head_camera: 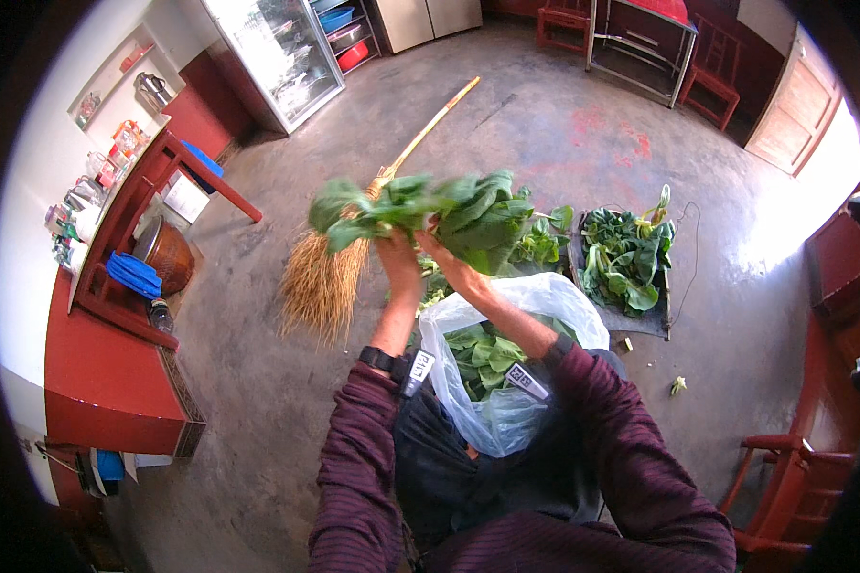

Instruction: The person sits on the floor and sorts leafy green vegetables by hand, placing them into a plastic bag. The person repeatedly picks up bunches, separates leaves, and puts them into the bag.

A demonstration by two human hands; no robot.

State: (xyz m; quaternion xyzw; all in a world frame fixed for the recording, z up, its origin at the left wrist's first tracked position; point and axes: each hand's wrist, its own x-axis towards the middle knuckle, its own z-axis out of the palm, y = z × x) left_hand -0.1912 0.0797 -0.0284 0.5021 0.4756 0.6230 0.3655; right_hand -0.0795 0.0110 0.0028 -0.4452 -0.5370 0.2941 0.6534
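Observation:
My left hand [399,259] is closed around the stems of a bunch of leafy greens [362,213], which is blurred by motion. Close beside it, my right hand [450,261] grips more broad green leaves [484,218]. Whether the two clumps are one bunch I cannot tell. Below my forearms, an open translucent plastic bag [505,430] rests at my lap with loose green leaves [489,358] inside. Beyond the bag, more greens [541,242] lie on the floor, partly hidden by the held leaves.
A straw broom [326,290] lies behind the held greens, its handle pointing away. At right, a dustpan [632,321] carries a heap of greens [620,251]; a leaf scrap [679,385] lies nearby. A red wooden table [132,236] stands left, a red chair [781,494] lower right.

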